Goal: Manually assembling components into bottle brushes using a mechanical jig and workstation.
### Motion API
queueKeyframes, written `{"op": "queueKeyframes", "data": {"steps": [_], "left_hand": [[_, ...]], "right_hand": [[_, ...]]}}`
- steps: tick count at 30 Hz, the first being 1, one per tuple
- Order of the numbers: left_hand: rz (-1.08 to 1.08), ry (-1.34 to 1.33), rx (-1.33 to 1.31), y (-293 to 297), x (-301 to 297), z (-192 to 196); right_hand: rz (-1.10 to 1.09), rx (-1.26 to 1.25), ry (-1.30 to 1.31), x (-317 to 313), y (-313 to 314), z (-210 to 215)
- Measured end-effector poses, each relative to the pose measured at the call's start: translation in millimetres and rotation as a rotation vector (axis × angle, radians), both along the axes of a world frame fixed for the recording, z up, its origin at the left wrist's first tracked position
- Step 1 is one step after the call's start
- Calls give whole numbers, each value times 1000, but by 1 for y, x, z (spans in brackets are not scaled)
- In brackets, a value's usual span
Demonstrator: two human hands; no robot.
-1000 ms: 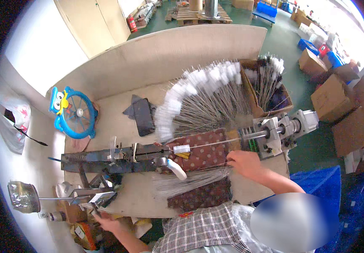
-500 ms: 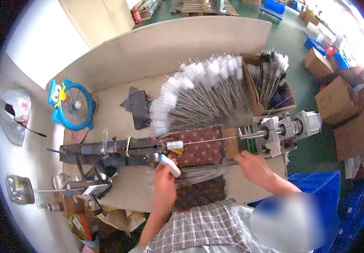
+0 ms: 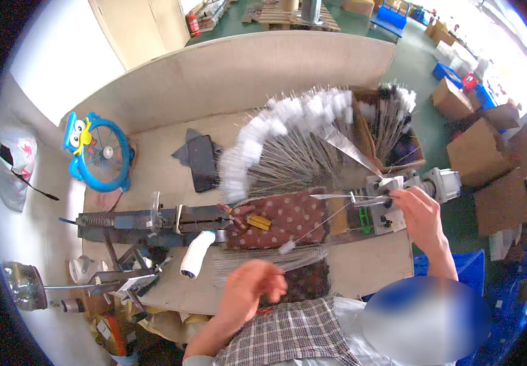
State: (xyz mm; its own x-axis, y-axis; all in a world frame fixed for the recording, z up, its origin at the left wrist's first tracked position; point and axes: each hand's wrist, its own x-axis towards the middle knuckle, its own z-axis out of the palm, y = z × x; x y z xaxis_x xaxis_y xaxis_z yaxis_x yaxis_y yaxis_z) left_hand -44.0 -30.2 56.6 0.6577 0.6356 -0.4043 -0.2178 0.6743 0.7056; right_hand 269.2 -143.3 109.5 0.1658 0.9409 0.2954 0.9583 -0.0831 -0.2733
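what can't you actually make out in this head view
- Left hand: fingers curled over the loose wires; whether it grips any is hidden.
- Right hand: fingertips at the machine head pinch a rod too thin and blurred to identify.
- White-tipped wire fan: motion-blurred, single pieces uncountable.
- Clutter at the bench's lower left: warped by the fisheye rim.

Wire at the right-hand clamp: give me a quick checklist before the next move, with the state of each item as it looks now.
1. Right hand at the clamp, fingers on the wire: ok.
2. Wire seated in the clamp: cannot tell, the fingers and motion blur hide the joint.
3. Left hand over the loose wire bundle at the table's front: ok; whether it grips a wire cannot be told.
4. White-tipped wire lies slanted across the dotted cloth: ok.
5. Finished fan of white-tipped wires lies apart from both hands: ok.
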Motion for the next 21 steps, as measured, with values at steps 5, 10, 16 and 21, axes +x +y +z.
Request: {"op": "queueKeyframes", "data": {"steps": [5, 10, 16, 21], "left_hand": [[-233, 359, 1096, 12, 96, 2], [-242, 642, 1584, 26, 149, -39], [-327, 1083, 2022, 66, 151, -39], [-116, 704, 1823, 44, 62, -46]], "right_hand": [[209, 121, -32, -10, 39, -15], [163, 94, 269, -22, 61, -19], [142, -41, 137, -6, 81, -44], [320, -224, 328, -12, 93, -26]]}}
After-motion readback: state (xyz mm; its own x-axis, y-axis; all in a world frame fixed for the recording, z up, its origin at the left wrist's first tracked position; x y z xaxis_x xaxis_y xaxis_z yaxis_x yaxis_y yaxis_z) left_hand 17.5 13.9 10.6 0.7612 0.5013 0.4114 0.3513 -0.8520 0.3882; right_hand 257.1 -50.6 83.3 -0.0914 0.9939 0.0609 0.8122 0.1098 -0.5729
